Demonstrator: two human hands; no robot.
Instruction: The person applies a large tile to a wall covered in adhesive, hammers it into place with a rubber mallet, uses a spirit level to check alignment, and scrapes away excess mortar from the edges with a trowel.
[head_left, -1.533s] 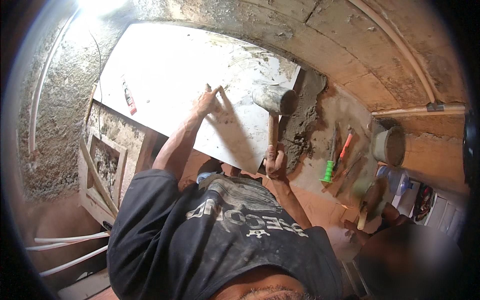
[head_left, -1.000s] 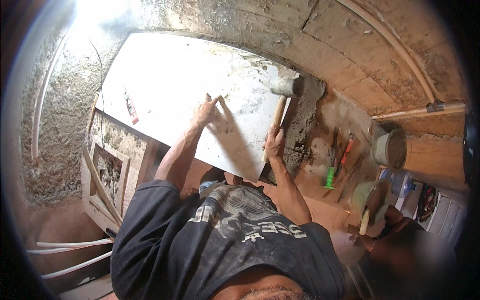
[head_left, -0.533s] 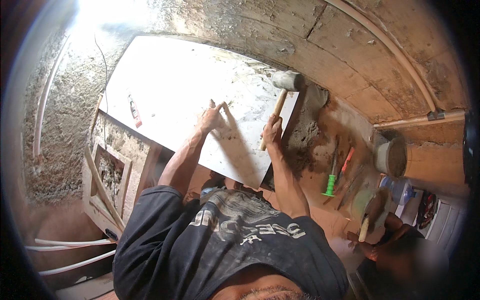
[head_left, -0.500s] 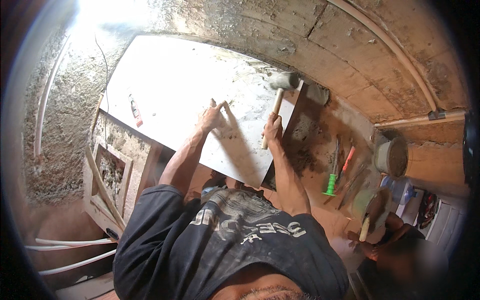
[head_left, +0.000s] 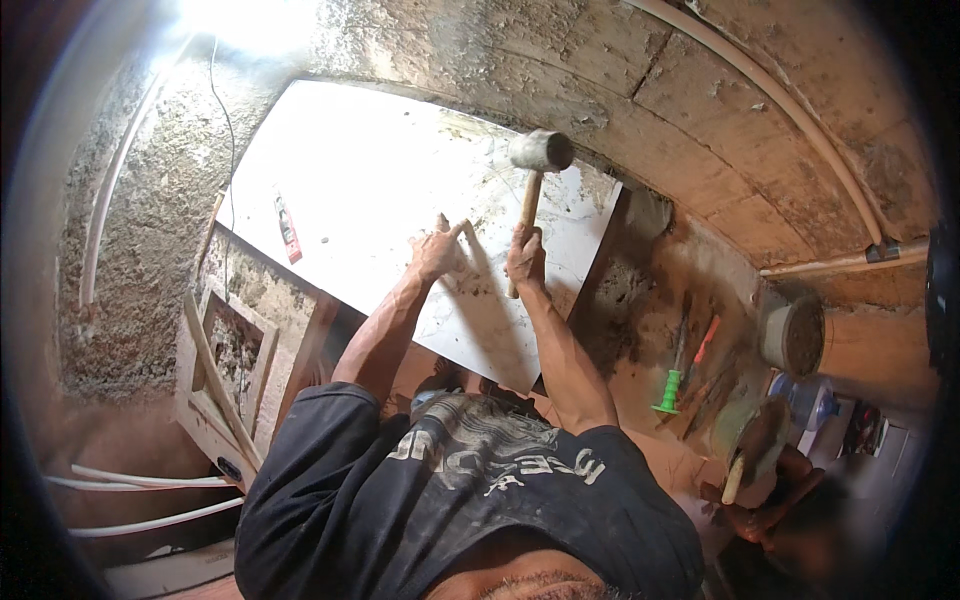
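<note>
A large white slab with grey, marble-like veins (head_left: 380, 180) lies in front of me, smeared with dirt toward its far right. My left hand (head_left: 434, 252) is on its middle with the fingers apart, holding nothing. To the right of it, my right hand (head_left: 526, 258) grips the wooden handle of a mallet (head_left: 541, 152). The thick, dull grey mallet head points away from me, over the slab's far right part. Whether the head touches the slab, I cannot tell. A small red and white object (head_left: 288, 232) lies on the slab's left part.
A rough wall (head_left: 560, 60) runs along the slab's far side. On the floor at right lie a green-handled tool (head_left: 668, 392) and a red-handled tool (head_left: 706, 340), near two buckets (head_left: 797, 332). Another person's arm (head_left: 770, 510) shows at lower right. A wooden frame (head_left: 262, 370) stands at left.
The mallet and my right hand have moved left over the slab, closer to my left hand. My left hand has kept its place on the slab. The whole view has shifted slightly.
</note>
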